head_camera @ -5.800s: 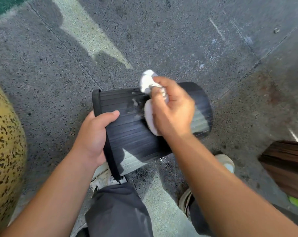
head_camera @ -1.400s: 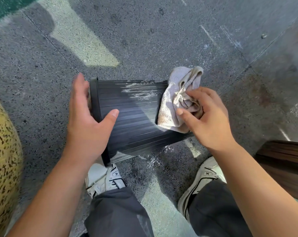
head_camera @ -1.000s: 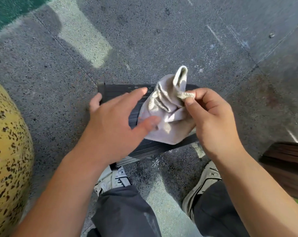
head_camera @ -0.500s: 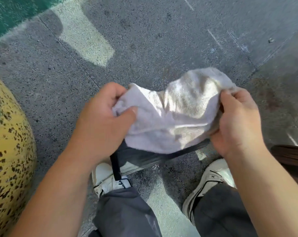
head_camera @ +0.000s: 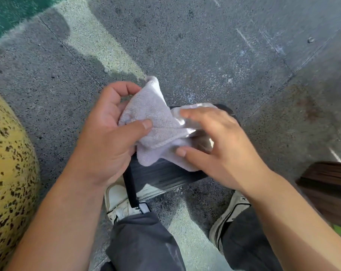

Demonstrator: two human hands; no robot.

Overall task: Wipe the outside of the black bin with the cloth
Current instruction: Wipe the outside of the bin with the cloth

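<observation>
The black ribbed bin (head_camera: 161,173) lies on its side on the pavement, mostly hidden under my hands and the cloth. Both hands hold the white cloth (head_camera: 154,122) above it. My left hand (head_camera: 107,137) pinches the cloth's left part between thumb and curled fingers. My right hand (head_camera: 218,145) grips the folded right part, thumb below and fingers over the top; it looks blurred. Neither hand touches the bin.
My two white sneakers (head_camera: 116,200) and dark trouser legs (head_camera: 144,241) are just below the bin. A yellow speckled object (head_camera: 7,182) bulges in at the left. A dark wooden thing (head_camera: 328,188) sits at the right edge. Grey speckled pavement (head_camera: 204,45) lies all around.
The left hand let go of the bin and joined the right on the cloth. The cloth was spread wide between both hands and is now folded into a smaller bundle.
</observation>
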